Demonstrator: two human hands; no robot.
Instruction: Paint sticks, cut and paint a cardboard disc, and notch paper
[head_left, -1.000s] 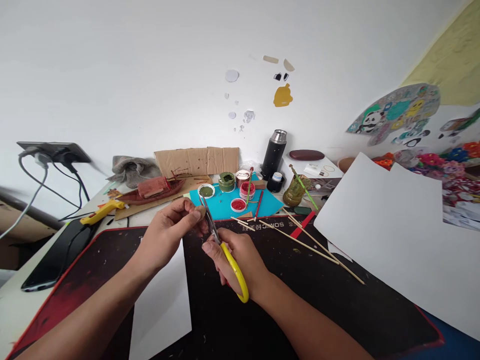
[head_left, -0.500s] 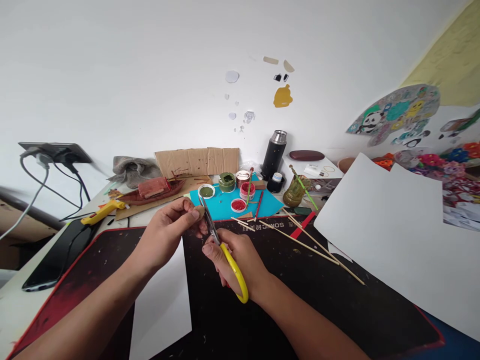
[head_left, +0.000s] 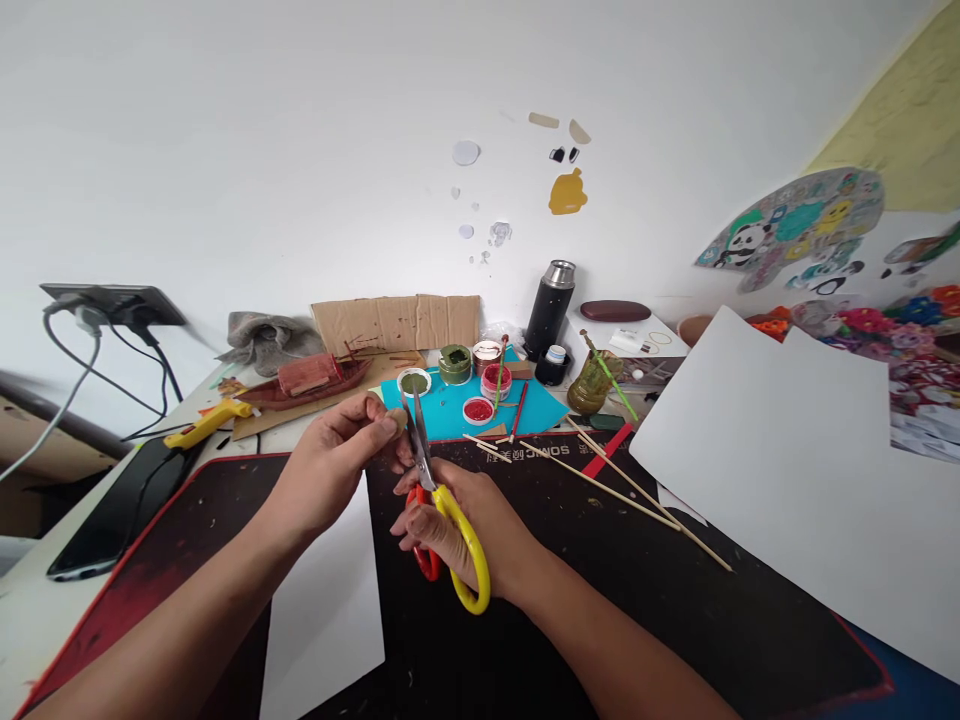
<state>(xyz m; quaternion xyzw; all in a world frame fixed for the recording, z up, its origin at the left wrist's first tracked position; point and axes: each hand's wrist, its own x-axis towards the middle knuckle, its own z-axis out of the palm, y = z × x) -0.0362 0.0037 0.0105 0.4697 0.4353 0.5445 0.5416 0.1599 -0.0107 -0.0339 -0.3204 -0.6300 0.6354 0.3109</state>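
Observation:
My right hand (head_left: 465,520) grips scissors (head_left: 469,550) with one yellow and one red handle, their blades parted and pointing away from me. Pinched between the thumb and fingers of my left hand (head_left: 349,450) is a small, roundish, olive-brown piece (head_left: 401,419), which lies right beside the left blade. Whether the blade touches it I cannot tell. Both hands are above the black mat (head_left: 465,650). Behind the blade tips, open pots of green paint (head_left: 454,365) and red paint (head_left: 495,381) stand on a blue sheet (head_left: 442,421).
A red model boat (head_left: 307,382) and yellow glue gun (head_left: 214,422) lie at the left. Thin wooden sticks (head_left: 607,487) and large white sheets (head_left: 772,480) lie on the right. Behind stand a black flask (head_left: 550,310) and a murky jar (head_left: 589,388).
The scissors have opened: the blades are spread apart and the red handle shows left of the yellow one. My left hand has hardly moved.

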